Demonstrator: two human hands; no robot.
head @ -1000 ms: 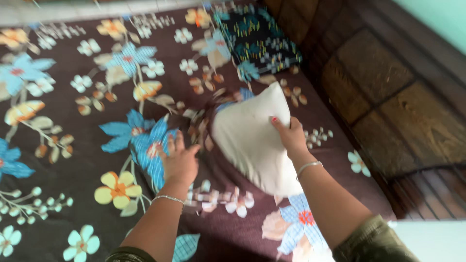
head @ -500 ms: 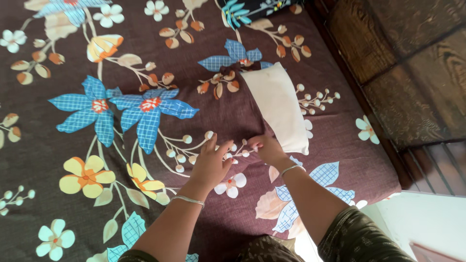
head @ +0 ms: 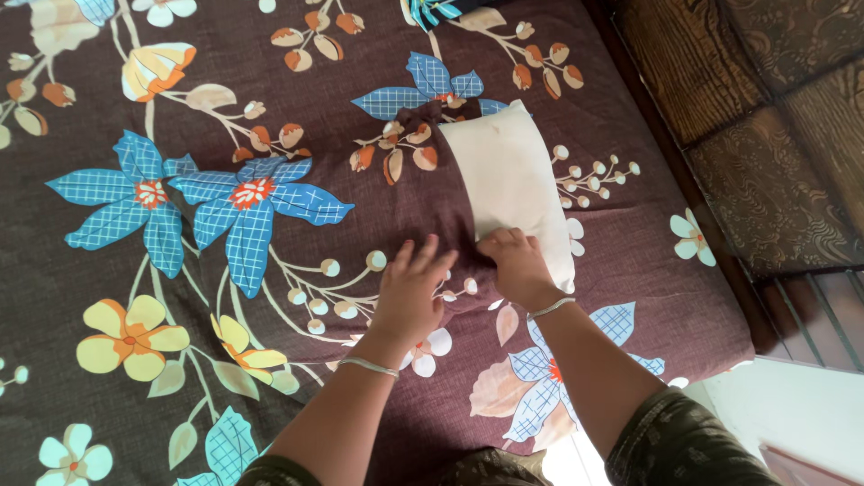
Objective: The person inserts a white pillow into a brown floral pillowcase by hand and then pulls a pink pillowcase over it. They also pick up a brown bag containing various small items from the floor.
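The cream pillow (head: 508,184) lies on the bed near its right edge, long side running away from the person, its far end touching a blue checked flower print and its near end under the right hand (head: 513,265). Its left edge is tucked against a raised fold of the brown floral bedsheet (head: 378,108), which seems to wrap partly over that side of the pillow. The right hand rests on the pillow's near corner with fingers curled down onto the fabric, pressing or pinching the edge; whether it truly grips the pillow or only the sheet beside it cannot be told. The left hand (head: 409,292) lies just beside it, flat on the bedsheet with fingers spread and loose, holding nothing, its fingertips close to the fold at the pillow's left side. Each wrist carries a thin silver bangle, and dark olive patterned sleeves show at the bottom of the view. The bedsheet spreads out across the whole bed, printed with large blue, yellow and orange flowers and small white buds. At the top edge a corner of a dark patterned cushion (head: 441,9) peeks in. To the right of the bed stands a dark carved wooden panel (head: 765,135).
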